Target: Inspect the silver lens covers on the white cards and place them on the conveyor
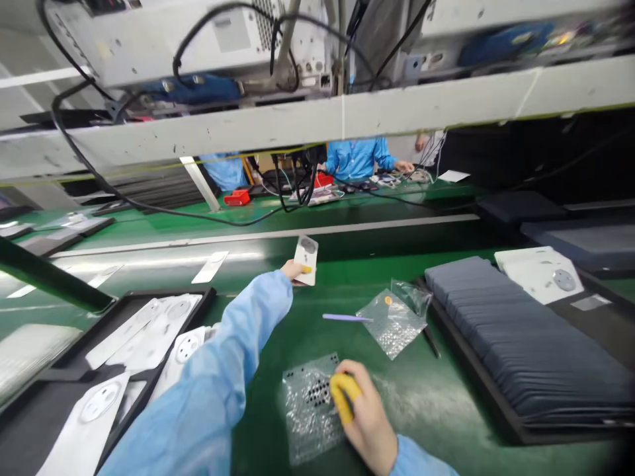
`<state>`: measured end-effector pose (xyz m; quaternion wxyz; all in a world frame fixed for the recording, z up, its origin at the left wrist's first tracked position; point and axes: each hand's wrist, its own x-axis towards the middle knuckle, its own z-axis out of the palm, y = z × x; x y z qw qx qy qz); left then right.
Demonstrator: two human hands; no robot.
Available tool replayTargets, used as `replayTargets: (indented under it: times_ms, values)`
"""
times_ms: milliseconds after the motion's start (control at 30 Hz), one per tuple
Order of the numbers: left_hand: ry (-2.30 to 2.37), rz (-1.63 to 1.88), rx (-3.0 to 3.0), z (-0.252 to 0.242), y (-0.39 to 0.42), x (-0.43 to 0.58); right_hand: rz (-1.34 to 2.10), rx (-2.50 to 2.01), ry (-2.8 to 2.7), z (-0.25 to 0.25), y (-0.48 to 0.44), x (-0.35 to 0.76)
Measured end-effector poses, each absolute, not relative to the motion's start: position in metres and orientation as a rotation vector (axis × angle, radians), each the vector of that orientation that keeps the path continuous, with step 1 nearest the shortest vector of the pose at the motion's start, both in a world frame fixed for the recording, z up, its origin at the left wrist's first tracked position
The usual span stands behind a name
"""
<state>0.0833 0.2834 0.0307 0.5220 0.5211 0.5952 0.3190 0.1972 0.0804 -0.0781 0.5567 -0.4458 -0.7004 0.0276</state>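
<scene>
My left hand [294,270] reaches far forward over the green bench, closed on a white rectangular panel with a grey round disc [308,246]. Its thumb wears a yellow finger cot. Close to me, my right hand [364,413] has its fingers curled together, with yellow cots on them. Beneath those fingertips lies a clear plastic bag [310,433] with several small black dots on it. Whether the fingertips pinch anything is too small to tell. A lilac stick [346,318] lies beyond, touching a second clear bag [391,324] that bears an orange dot.
At left, black trays [208,301] hold white panels with round discs. A black tray of stacked dark sheets [520,344] stands at right, near more white panels [536,271]. Overhead runs a white beam [278,125] with hanging cables. A person in blue [356,158] works across the bench.
</scene>
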Motion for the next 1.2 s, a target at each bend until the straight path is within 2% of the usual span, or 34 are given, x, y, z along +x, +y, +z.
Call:
replayTargets:
  times_ms: [200, 367, 733, 1200]
  values:
    - [1.042, 0.783, 0.944, -0.031, 0.127, 0.045, 0.099, -1.195, -1.515, -0.063, 0.078, 0.209]
    - [0.987, 0.874, 1.008, -0.038, 0.048, 0.04, -0.066, -1.125, -1.619, -0.058, 0.066, 0.194]
    - [1.2, 0.786, 1.288, -0.052, 0.019, 0.022, -0.044, -1.164, -1.664, -0.065, 0.049, 0.179]
    - [1.006, 0.852, 1.648, -0.046, 0.029, 0.017, -0.093, -1.226, -1.844, -0.043, 0.032, 0.164]
